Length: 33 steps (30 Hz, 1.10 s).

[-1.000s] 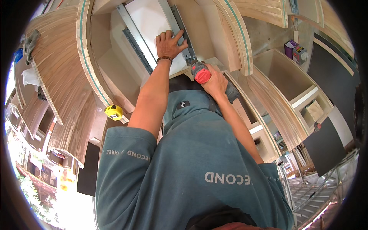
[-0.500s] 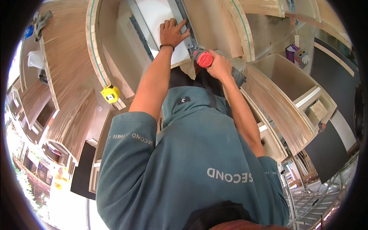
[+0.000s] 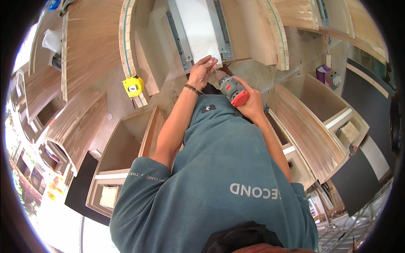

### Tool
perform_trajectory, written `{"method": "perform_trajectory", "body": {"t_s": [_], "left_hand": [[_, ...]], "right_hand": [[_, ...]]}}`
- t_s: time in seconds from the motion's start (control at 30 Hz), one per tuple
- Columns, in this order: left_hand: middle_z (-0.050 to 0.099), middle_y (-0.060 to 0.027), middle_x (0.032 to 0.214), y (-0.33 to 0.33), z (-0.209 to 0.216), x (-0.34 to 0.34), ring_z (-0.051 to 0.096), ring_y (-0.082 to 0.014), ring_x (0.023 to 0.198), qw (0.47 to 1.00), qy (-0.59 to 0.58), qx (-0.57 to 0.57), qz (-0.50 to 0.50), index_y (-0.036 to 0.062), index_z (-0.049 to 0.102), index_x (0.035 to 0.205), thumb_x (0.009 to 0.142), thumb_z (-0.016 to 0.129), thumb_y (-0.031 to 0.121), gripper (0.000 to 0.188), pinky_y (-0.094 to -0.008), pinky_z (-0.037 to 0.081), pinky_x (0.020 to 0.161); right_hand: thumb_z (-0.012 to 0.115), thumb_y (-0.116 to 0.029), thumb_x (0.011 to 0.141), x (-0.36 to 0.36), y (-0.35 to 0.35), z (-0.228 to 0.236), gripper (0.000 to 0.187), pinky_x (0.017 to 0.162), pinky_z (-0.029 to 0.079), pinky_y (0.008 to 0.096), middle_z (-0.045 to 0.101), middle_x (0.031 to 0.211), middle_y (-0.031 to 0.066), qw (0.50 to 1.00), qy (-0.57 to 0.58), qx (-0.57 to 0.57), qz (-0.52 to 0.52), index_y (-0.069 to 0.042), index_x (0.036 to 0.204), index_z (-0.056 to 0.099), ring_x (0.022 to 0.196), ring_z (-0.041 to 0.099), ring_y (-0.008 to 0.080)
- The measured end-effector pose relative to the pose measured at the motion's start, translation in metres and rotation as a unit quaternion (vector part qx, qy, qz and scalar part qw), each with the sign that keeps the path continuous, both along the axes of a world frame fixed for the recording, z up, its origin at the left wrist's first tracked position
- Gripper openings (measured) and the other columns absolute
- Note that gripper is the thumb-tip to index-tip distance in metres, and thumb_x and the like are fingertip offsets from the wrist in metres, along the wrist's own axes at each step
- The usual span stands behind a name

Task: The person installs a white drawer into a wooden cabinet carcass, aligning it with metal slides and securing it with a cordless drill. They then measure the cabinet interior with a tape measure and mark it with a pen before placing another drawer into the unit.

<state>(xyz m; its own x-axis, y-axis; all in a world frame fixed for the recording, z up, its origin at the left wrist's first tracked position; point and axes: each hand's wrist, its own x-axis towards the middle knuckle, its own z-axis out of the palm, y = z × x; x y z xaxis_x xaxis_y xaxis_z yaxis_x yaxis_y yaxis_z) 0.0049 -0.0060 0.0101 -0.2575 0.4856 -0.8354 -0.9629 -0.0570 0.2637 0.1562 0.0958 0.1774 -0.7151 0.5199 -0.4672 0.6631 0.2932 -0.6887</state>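
Observation:
My right hand (image 3: 252, 103) is wrapped round a grey and red cordless drill (image 3: 232, 89), held close to my body with its nose toward the upper left. My left hand (image 3: 201, 74) is at the drill's tip, its fingers pinched together. Whatever they hold is too small to make out. Just beyond both hands lies a white panel (image 3: 197, 29) inside a wooden cabinet (image 3: 147, 55). Metal drawer slides run along it, a left slide (image 3: 179, 40) and a right slide (image 3: 223, 31). Neither hand touches the slides.
On the cabinet's left edge sits a yellow tape measure (image 3: 133, 86). More wooden cabinets stand around me, among them a right cabinet (image 3: 312, 122) and a left cabinet (image 3: 128, 139). A purple and grey box (image 3: 328, 76) is at the far right, near dark panels (image 3: 367, 95).
My left hand has left the right slide and come back to the drill's tip, its fingers now pinched. The drill has been drawn back toward my body and turned. The view has shifted.

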Motion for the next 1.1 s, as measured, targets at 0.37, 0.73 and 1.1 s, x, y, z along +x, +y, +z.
{"method": "perform_trajectory", "body": {"t_s": [0.37,0.73,1.1], "left_hand": [[0.056,-0.0188,0.132,-0.054,0.001,-0.003,0.059,-0.0261,0.123,0.979,-0.104,0.056,0.168,-0.0038,0.038,0.140,0.102,0.050,0.003,0.041,-0.0343,0.054,0.104],[0.063,-0.0149,0.120,-0.057,-0.005,-0.004,0.064,-0.0232,0.114,0.981,-0.100,0.046,0.159,-0.0017,0.050,0.126,0.099,0.060,0.008,0.031,-0.0321,0.059,0.095],[0.060,-0.0184,0.123,-0.072,-0.017,0.002,0.063,-0.0271,0.116,0.967,-0.116,0.010,0.225,-0.0033,0.045,0.125,0.101,0.055,0.004,0.027,-0.0360,0.058,0.098]], "right_hand": [[0.075,-0.004,0.071,-0.027,-0.029,-0.009,0.063,0.082,0.054,0.0398,0.070,0.107,0.0206,0.998,0.011,-0.001,0.060,-0.013,0.132,0.059,0.101,0.066,0.0419],[0.078,-0.018,0.072,-0.028,-0.044,-0.016,0.061,0.076,0.054,0.0454,0.071,0.099,0.0183,0.997,0.030,0.018,0.069,-0.019,0.130,0.059,0.093,0.066,0.0424],[0.079,-0.018,0.071,-0.030,-0.061,-0.019,0.063,0.075,0.054,0.0459,0.071,0.101,0.0181,0.996,0.023,0.029,0.081,-0.018,0.131,0.059,0.092,0.066,0.0422]]}}
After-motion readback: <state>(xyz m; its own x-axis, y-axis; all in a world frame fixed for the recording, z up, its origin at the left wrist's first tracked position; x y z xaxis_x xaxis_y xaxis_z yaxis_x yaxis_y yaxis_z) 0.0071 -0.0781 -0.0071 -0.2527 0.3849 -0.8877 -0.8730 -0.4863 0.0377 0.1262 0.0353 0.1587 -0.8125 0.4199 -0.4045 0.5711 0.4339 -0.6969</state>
